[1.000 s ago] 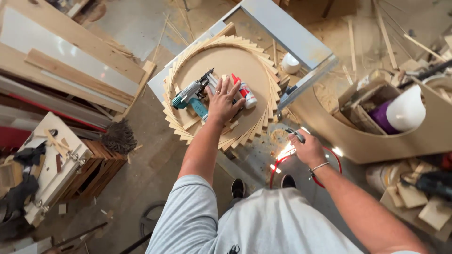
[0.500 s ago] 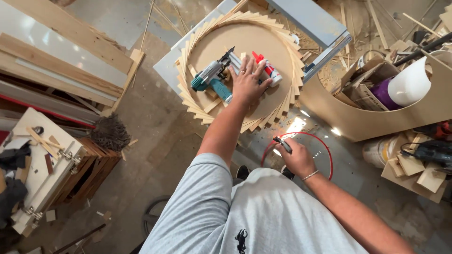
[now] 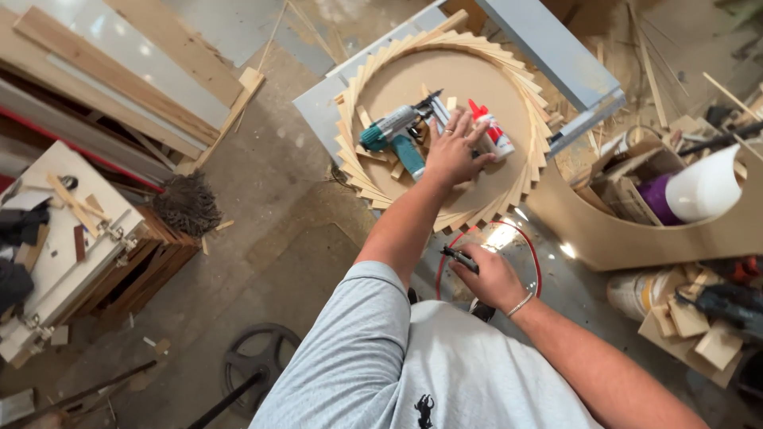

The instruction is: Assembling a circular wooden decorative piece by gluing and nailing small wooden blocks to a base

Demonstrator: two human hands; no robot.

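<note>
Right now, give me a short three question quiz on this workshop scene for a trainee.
1. True or false: the left hand rests on the round wooden disc.
2. What does the right hand hold? A) a hammer B) a small dark pen-like tool C) a saw
3. What colour is the body of the nail gun beside the left hand?

Key: 1 true. 2 B. 3 teal.

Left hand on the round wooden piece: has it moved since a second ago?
No. The left hand stays flat on the disc, between the teal nail gun and the glue bottle; only the camera shifted.
</note>
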